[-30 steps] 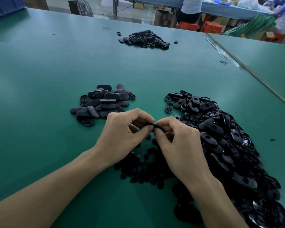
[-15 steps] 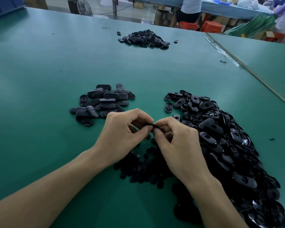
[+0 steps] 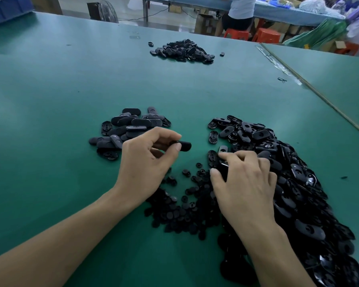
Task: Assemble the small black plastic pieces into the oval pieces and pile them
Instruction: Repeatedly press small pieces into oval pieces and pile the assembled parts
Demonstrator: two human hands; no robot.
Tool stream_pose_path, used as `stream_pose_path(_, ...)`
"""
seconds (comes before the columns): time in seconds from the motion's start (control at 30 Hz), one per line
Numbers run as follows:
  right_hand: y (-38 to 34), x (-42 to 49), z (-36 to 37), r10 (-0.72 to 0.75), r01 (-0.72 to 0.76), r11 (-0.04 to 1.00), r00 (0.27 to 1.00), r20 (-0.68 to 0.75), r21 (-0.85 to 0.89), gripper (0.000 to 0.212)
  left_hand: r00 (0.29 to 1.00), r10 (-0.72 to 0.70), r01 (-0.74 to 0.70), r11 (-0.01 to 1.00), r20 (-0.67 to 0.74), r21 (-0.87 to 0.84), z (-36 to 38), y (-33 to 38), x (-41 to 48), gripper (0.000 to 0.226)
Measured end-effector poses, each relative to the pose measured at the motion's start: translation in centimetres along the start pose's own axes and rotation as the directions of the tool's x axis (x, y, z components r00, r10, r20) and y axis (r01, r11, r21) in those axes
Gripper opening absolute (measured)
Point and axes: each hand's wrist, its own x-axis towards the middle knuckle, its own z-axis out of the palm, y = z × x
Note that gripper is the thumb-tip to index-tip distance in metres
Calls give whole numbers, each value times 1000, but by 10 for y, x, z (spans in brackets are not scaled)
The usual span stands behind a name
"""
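1. Left hand (image 3: pixel 145 160): thumb and forefinger pinch one oval piece (image 3: pixel 181 146) by its end and hold it level above the counter (image 3: pixel 50 125), between the two near heaps. The other fingers are curled under.
2. Right hand (image 3: pixel 245 181): it lies on the inner edge of the loose oval heap (image 3: pixel 294 175), with forefinger and thumb either side of a shell. I cannot tell whether it grips the shell or only touches it.
3. Step, as I judge it: the held piece looks fitted and due for the stacked pile (image 3: pixel 129 127), just beyond the left hand toward the counter's far edge. The right hand is fetching the next shell.
4. Doing it well:
   - Lay the piece flat on the pile rather than drop it, because the rounded backs will likely slide.
   - With the right hand, take a shell lying hollow side up, so the socket is ready.
   - Lift one shell only. They overlap and could snag.
5. Small round pieces (image 3: pixel 180 206): these are scattered toward the near edge, between the forearms. They are button-like and matte, some with a raised hub. I expect them to roll, so pinch them by the rim.
6. Materials:
   - Everything looks to be hard black plastic.
   - The ovals are domed and satin outside, glossy and ribbed inside, with a slot.
   - The counter is matte green with a faint sheen.
7. A further heap (image 3: pixel 184 50) sits near the far edge.
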Motion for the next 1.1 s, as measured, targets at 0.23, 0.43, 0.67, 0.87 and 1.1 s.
stream_pose_path(0.23,1,1,-1,3,-3,1000,1000,8,-12,28,983,-146,132,984,-111,-122,-4,-8,6,34)
stream_pose_path(0.43,1,2,-3,7,-4,998,999,-52,58,18,935,-303,264,941,-183,-210,-4,-16,11,18)
stream_pose_path(0.67,2,2,-2,17,-15,998,999,-39,54,17,940,-305,291,951,-153,-108,-4,-21,11,38)
stream_pose_path(0.87,4,3,-1,18,-15,999,998,-53,49,21,965,-223,216,975,-141,-59,-3,-15,9,30)
stream_pose_path(1.1,1,6,2,-28,75,977,972,-231,199,19,981,-167,151,978,-100,-144,-1,-10,8,22)
